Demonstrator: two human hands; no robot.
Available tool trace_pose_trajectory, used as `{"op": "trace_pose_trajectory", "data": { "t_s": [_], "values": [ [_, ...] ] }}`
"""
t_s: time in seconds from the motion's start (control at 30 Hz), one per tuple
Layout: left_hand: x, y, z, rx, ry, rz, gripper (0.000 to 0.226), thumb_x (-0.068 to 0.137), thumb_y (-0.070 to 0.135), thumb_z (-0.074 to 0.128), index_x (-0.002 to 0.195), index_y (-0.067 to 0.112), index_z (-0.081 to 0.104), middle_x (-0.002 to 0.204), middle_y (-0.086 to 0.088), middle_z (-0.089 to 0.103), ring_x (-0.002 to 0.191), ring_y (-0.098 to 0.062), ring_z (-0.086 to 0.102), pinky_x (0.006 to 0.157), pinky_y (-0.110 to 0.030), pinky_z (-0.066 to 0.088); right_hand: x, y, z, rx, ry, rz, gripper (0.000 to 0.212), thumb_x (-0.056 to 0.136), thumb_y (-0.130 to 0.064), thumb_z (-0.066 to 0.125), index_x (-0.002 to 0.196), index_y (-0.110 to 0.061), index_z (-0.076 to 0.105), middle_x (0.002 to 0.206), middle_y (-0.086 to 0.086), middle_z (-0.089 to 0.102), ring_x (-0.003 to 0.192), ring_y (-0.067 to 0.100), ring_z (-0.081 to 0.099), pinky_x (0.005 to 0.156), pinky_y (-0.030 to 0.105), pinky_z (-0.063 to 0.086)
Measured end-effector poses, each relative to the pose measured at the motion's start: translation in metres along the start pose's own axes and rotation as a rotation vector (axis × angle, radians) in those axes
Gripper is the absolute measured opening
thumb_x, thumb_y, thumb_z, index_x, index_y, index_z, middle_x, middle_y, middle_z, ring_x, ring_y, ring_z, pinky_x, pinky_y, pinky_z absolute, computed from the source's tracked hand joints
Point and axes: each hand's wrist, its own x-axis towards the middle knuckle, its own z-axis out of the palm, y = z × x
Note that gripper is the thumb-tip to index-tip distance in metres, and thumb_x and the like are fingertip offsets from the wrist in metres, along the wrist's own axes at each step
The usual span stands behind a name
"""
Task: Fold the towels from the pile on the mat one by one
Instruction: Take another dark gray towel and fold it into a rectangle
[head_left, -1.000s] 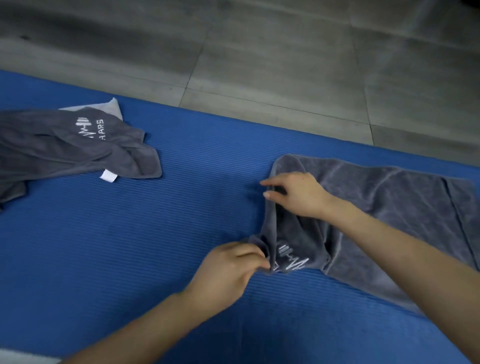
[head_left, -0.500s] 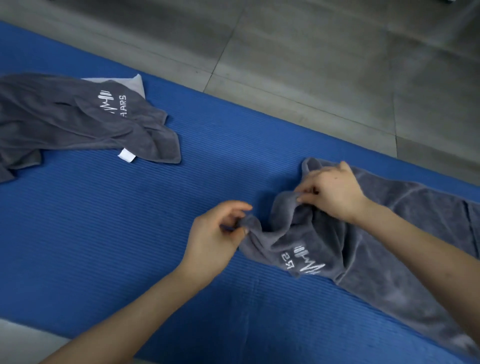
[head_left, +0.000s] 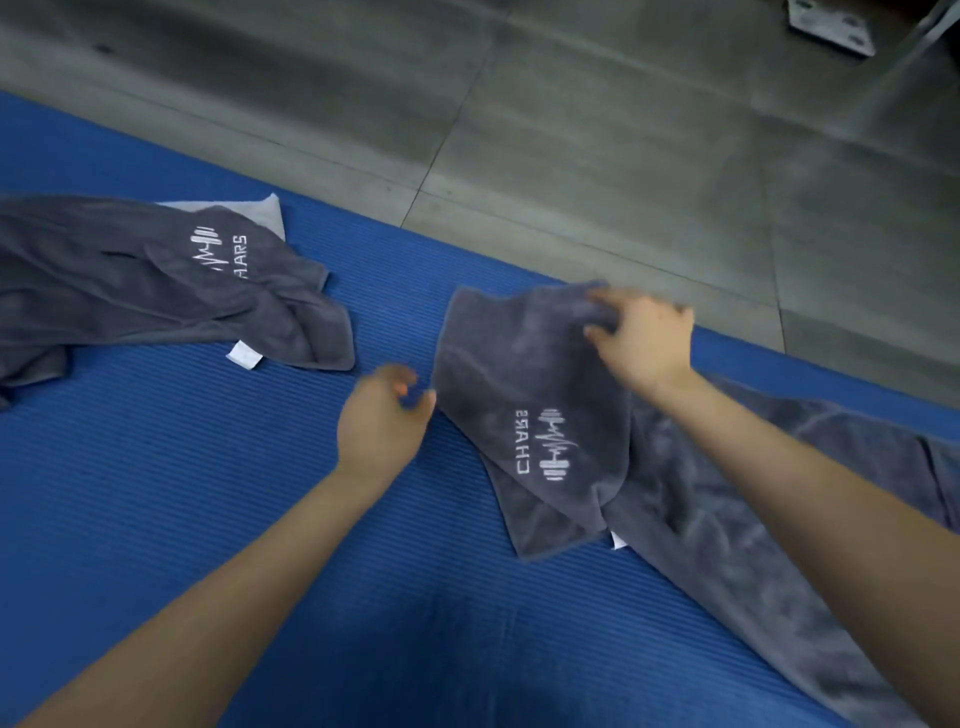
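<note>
Rumpled towel pile (head_left: 156, 291) left, perhaps layered.

Light was dim and flat, soft shadow lay on the mat (head_left: 415, 649) at six o'clock, motion blur smeared the right hand (head_left: 644, 338) and towel (head_left: 519, 364) toward three o'clock.

On the mat (head_left: 208, 519) before you, the towel pile (head_left: 156, 291) lies at 10 o'clock, the spread towel (head_left: 519, 353) at 3 o'clock, well apart; floor (head_left: 571, 130) beyond at 12 o'clock.

Mat (head_left: 208, 493) w/ towel pile (head_left: 156, 291), loose towel (head_left: 727, 519)
</note>
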Motion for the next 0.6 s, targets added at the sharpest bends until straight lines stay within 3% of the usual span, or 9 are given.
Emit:
{"op": "trace_pose_trajectory", "data": {
  "t_s": [0.03,0.07,0.1,0.17,0.23,0.37,0.43,0.53,0.6],
  "values": [
    [-0.013,-0.011,0.009,0.071,-0.050,0.015,0.016,0.089,0.031,0.057,0.081,0.018,0.060,0.083,0.004,0.061,0.089,-0.022,0.061,0.064,-0.026,0.036,-0.025,0.006,0.005,-0.045,0.048,-0.104,0.029,0.085,-0.027,0.060,0.115,-0.028,0.064,0.114,0.005,0.066,0.106,0.031,0.057,0.093,0.040,0.029],
    [-0.028,-0.019,0.018,0.111,-0.122,0.019,0.027,0.089,0.032,0.056,0.066,0.018,0.054,0.070,0.006,0.057,0.075,-0.018,0.060,0.059,-0.026,0.035,-0.052,0.014,0.010,-0.059,0.086,-0.204,0.023,0.082,-0.027,0.061,0.104,-0.026,0.069,0.104,0.003,0.069,0.096,0.031,0.059,0.088,0.040,0.029],
    [-0.042,-0.025,0.027,0.139,-0.200,0.016,0.033,0.089,0.034,0.055,0.061,0.019,0.050,0.063,0.007,0.054,0.067,-0.015,0.056,0.055,-0.026,0.034,-0.079,0.022,0.015,-0.063,0.125,-0.285,0.019,0.079,-0.028,0.061,0.094,-0.024,0.072,0.095,0.001,0.070,0.086,0.030,0.061,0.085,0.040,0.029],
    [-0.066,-0.030,0.043,0.215,-0.269,0.056,0.028,0.088,0.038,0.058,0.066,0.020,0.057,0.066,0.010,0.056,0.067,-0.012,0.056,0.055,-0.025,0.034,-0.129,0.040,0.027,-0.107,0.164,-0.410,0.023,0.075,-0.034,0.056,0.084,-0.022,0.073,0.086,-0.002,0.069,0.076,0.027,0.061,0.081,0.039,0.029],
    [-0.083,-0.031,0.055,0.324,-0.193,0.276,0.019,0.078,0.039,0.070,0.080,0.021,0.067,0.076,0.006,0.061,0.075,-0.018,0.060,0.062,-0.026,0.041,-0.170,0.051,0.042,-0.163,0.170,-0.469,0.029,0.077,-0.037,0.052,0.086,-0.019,0.073,0.086,-0.002,0.067,0.076,0.026,0.057,0.079,0.038,0.030],
    [-0.089,-0.036,0.078,0.483,-0.171,0.870,0.043,0.052,0.043,0.085,0.090,0.028,0.072,0.089,0.007,0.064,0.084,-0.017,0.054,0.076,-0.032,0.034,-0.217,0.056,0.069,-0.141,0.246,-0.436,0.029,0.082,-0.036,0.055,0.097,-0.017,0.072,0.094,0.002,0.067,0.081,0.026,0.052,0.078,0.040,0.033],
    [-0.085,-0.032,0.080,0.493,-0.235,0.947,0.037,0.052,0.043,0.085,0.085,0.030,0.074,0.090,0.010,0.066,0.085,-0.017,0.057,0.079,-0.032,0.029,-0.224,0.056,0.076,-0.122,0.262,-0.363,0.030,0.083,-0.037,0.055,0.098,-0.017,0.072,0.094,0.002,0.067,0.083,0.025,0.052,0.078,0.040,0.033],
    [-0.081,-0.029,0.081,0.492,-0.235,0.971,0.009,0.064,0.036,0.078,0.069,0.031,0.072,0.079,0.013,0.065,0.076,-0.016,0.060,0.082,-0.032,0.029,-0.224,0.056,0.077,-0.113,0.283,-0.322,0.030,0.082,-0.037,0.056,0.098,-0.017,0.072,0.097,0.003,0.067,0.085,0.025,0.053,0.080,0.041,0.033],
    [-0.082,-0.027,0.078,0.427,-0.215,0.955,0.007,0.069,0.027,0.074,0.064,0.029,0.070,0.073,0.014,0.064,0.073,-0.015,0.060,0.088,-0.033,0.029,-0.222,0.059,0.075,-0.113,0.290,-0.328,0.031,0.081,-0.037,0.056,0.099,-0.017,0.072,0.099,0.003,0.067,0.087,0.025,0.054,0.082,0.041,0.033]
  ]
}}
